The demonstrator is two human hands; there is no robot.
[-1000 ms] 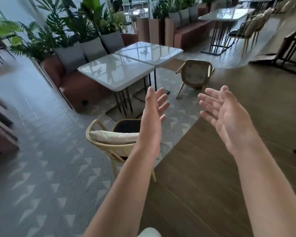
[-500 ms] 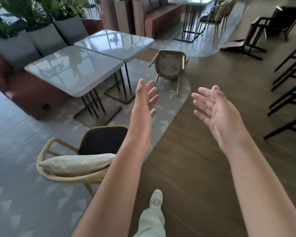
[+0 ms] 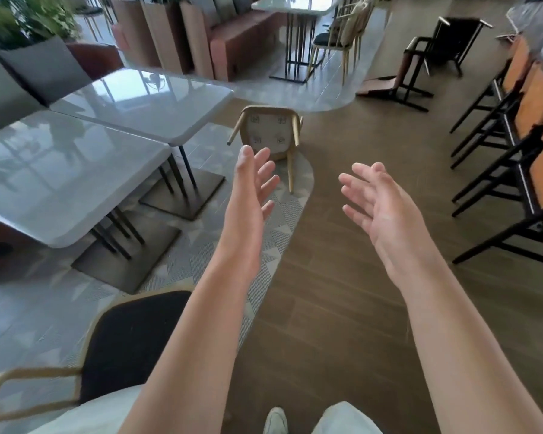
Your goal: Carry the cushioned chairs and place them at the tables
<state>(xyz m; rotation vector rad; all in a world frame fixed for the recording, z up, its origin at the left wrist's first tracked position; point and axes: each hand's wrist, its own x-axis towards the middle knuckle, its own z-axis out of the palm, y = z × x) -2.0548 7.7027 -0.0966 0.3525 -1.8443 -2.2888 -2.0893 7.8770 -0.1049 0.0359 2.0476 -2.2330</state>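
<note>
1. Head view, nearest first: a cushioned chair (image 3: pixel 132 336) stands at lower left beside the person's left forearm, its black padded seat ringed by a pale wooden frame whose curved arm runs toward the left edge. It sits on the patterned grey carpet (image 3: pixel 176 264), near the closest table.
2. Both arms reach forward over the floor. The left hand (image 3: pixel 250 189) is edge-on, fingers straight and slightly spread, holding nothing. The right hand (image 3: pixel 380 205) is palm-up, fingers relaxed and spread wide, also empty.
3. Beyond the left fingertips a second cushioned chair (image 3: pixel 268 133) lies tipped over where carpet meets the brown wood-plank floor (image 3: pixel 342 277); the pale underside of its seat faces the camera, and its tan legs stick out.
4. Compared with half a second ago, the near chair has slid lower and closer in the frame and its cream back cushion is out of view; the tipped chair looks larger and nearer, and the hands keep the same open pose.
5. Two glossy grey-white square tables (image 3: pixel 76 170) on dark metal legs and flat base plates stand at left, edges touching.
6. Black-framed stools with orange seats (image 3: pixel 521 120) line the right side.
</note>
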